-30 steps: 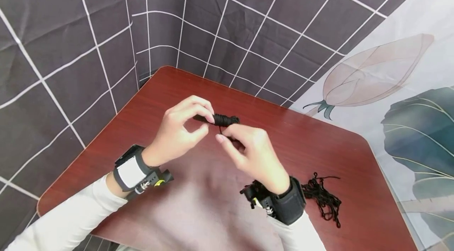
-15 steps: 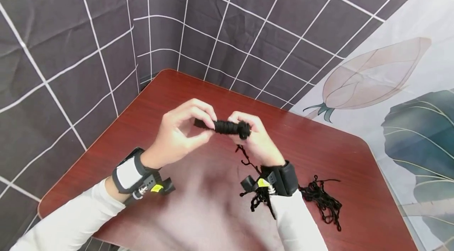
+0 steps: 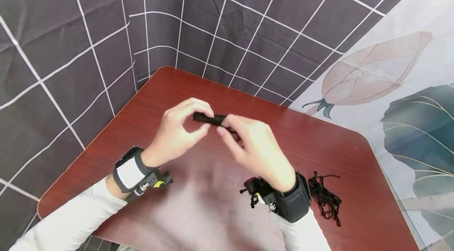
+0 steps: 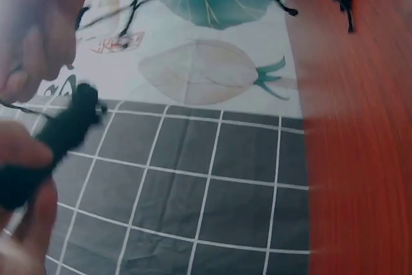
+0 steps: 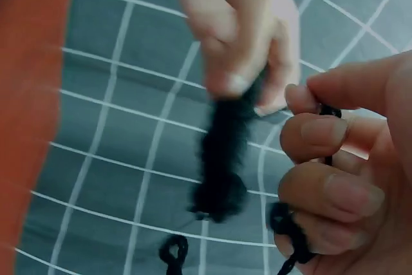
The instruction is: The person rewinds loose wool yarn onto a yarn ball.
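My left hand (image 3: pixel 175 131) pinches one end of a short, thick bundle of tightly wound black cord (image 3: pixel 203 118), held above the table. In the right wrist view the wound bundle (image 5: pixel 222 152) hangs from the left fingertips, its knotted end free. My right hand (image 3: pixel 257 150) is close beside the bundle and covers its right end in the head view. Its curled fingers grip a loose black strand (image 5: pixel 330 113), seen in the right wrist view. Knotted tails of cord (image 5: pixel 172 249) dangle below that hand.
A reddish-brown table (image 3: pixel 152 89) lies below. On its right side sits a tangled heap of black cord (image 3: pixel 324 198). Dark grid-patterned cloth (image 3: pixel 269 46) hangs behind and to the left, and a white cloth with leaf prints (image 3: pixel 372 81) hangs on the right.
My right hand passed behind the bundle's knotted end and has come round to its near side, lifting the trailing cord. My left hand has stayed almost in place on the bundle.
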A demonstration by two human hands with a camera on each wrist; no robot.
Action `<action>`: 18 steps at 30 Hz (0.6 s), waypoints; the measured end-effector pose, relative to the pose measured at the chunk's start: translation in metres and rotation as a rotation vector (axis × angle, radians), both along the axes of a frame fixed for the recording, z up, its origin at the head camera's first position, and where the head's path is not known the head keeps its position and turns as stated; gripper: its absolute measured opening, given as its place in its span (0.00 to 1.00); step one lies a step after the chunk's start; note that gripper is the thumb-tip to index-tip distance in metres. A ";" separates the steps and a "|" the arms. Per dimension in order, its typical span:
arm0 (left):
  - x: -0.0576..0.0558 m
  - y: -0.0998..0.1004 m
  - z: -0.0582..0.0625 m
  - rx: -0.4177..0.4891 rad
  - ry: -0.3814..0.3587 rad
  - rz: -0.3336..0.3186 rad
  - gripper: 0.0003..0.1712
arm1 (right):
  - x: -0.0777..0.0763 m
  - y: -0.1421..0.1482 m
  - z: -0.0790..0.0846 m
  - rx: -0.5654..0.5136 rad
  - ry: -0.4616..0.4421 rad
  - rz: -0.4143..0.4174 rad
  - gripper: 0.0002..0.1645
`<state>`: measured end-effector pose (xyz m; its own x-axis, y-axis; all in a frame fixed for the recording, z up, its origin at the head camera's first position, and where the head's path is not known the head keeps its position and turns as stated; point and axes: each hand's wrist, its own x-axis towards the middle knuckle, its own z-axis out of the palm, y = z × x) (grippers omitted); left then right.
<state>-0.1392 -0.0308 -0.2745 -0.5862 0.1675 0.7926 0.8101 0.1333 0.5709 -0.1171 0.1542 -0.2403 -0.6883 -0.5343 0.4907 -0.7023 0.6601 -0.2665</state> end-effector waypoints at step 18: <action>0.000 -0.002 0.007 0.151 0.057 -0.036 0.12 | -0.007 0.006 -0.045 -0.240 -0.425 0.196 0.13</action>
<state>-0.1396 -0.0325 -0.2679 -0.5351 0.0644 0.8423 0.8446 0.0200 0.5351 -0.1245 0.1602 -0.2851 -0.7514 -0.5800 0.3146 -0.6040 0.4124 -0.6820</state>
